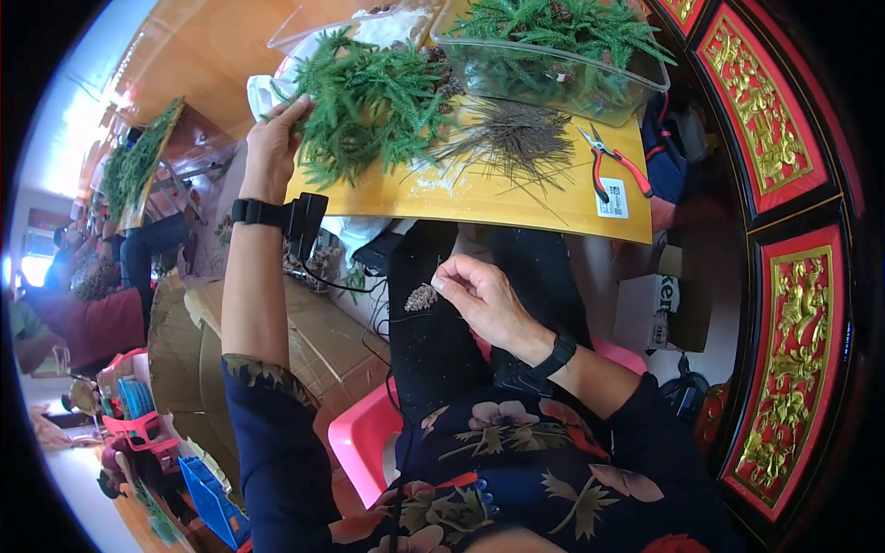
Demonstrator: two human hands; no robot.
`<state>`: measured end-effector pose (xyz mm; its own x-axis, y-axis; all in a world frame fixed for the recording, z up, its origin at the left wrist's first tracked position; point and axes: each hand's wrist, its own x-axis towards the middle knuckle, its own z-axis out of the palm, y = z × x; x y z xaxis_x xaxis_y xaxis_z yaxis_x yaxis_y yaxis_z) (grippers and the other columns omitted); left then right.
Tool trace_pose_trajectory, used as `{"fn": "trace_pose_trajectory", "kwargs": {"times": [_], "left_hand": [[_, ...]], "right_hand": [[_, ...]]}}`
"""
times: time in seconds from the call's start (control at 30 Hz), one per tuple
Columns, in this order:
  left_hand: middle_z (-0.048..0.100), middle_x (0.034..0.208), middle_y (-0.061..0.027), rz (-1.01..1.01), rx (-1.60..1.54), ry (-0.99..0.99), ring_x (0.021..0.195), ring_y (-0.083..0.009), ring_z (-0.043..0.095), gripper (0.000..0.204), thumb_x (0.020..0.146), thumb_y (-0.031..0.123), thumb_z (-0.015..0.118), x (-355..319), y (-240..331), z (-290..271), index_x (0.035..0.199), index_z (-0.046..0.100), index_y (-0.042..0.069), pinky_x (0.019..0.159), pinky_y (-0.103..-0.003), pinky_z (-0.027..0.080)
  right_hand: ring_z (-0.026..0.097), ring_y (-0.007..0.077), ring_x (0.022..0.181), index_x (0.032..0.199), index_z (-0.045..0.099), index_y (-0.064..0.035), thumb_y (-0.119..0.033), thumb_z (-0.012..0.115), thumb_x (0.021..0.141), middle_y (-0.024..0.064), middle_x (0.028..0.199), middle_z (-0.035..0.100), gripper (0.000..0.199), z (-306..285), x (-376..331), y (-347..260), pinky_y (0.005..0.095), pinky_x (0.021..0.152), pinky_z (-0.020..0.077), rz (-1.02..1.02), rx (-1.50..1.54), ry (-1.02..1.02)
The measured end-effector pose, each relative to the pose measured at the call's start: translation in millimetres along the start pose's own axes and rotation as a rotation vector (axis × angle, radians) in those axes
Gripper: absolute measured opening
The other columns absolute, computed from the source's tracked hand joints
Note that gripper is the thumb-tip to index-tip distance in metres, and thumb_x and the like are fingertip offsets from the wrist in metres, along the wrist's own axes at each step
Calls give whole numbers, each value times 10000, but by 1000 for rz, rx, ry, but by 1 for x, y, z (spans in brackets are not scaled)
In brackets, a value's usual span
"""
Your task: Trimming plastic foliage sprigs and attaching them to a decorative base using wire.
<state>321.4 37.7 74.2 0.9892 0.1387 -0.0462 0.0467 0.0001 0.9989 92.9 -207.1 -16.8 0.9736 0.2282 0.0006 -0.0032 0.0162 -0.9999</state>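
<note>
Far-off greenery (pixel 138 170): laid along another table, with people seated beside it at the far left.
Cardboard (pixel 258 346): spread below the left forearm, its surface creased.
Left hand (pixel 277 134): held at the left edge of the sprig pile; the fingers are partly bent and the greenery is touched by their tips, but whether a sprig is gripped cannot be told.
Green sprigs (pixel 373 111): heaped on the yellow table (pixel 562 214), near its front edge.
Pine cone (pixel 421 298): held above the dark-trousered lap, below the table edge, just left of the right fingertips; a thin stem is seen rising near the pinch.
Right hand (pixel 489 300): thumb and forefinger are closed together, the cone being pinched at its upper end; the other fingers are curled in behind.
Thin dark wires (pixel 521 136): strewn in a loose fan between sprigs and pliers.
Clear tub (pixel 590 88): filled with more sprigs and cones, set behind the wires.
Red-handled pliers (pixel 616 166): laid at the table's right end, handles spread, partly over a white label (pixel 612 199).
Carved panels (pixel 793 359): framed in red and gold at the far right.
</note>
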Motion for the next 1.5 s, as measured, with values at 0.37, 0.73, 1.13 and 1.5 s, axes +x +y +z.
{"fn": "trace_pose_trajectory", "kwargs": {"times": [0.37,0.73,1.13,1.5], "left_hand": [[644,994,-95,-16,-261,-119,818,-134,627,346,846,7,623,-71,-2,-10,1172,509,0,681,-197,508],[592,1039,-72,-137,-565,-189,991,-221,616,446,812,-47,591,-200,-14,-31,1232,453,20,830,-286,491],[578,1060,-130,6,-755,-157,1043,-261,593,408,814,-98,552,-301,-31,-53,1195,455,9,920,-340,483],[585,1010,-186,-465,-1417,-105,972,-243,610,144,897,-41,508,-321,-63,-80,1019,498,-116,881,-302,549]], "right_hand": [[472,39,663,868,564,-4,-89,583,886,9,807,546,88,1,0,0,195,563,391,-123,-101,8],[574,216,836,832,559,-11,-21,593,830,144,1137,537,36,9,-9,-56,279,715,464,-672,-374,-108],[600,254,905,830,568,2,-9,624,790,187,1169,540,69,62,-28,-57,329,767,476,-712,-353,-286],[610,260,869,826,571,14,-15,607,813,153,972,593,48,88,-37,-38,321,733,478,-732,-367,-378]]}}
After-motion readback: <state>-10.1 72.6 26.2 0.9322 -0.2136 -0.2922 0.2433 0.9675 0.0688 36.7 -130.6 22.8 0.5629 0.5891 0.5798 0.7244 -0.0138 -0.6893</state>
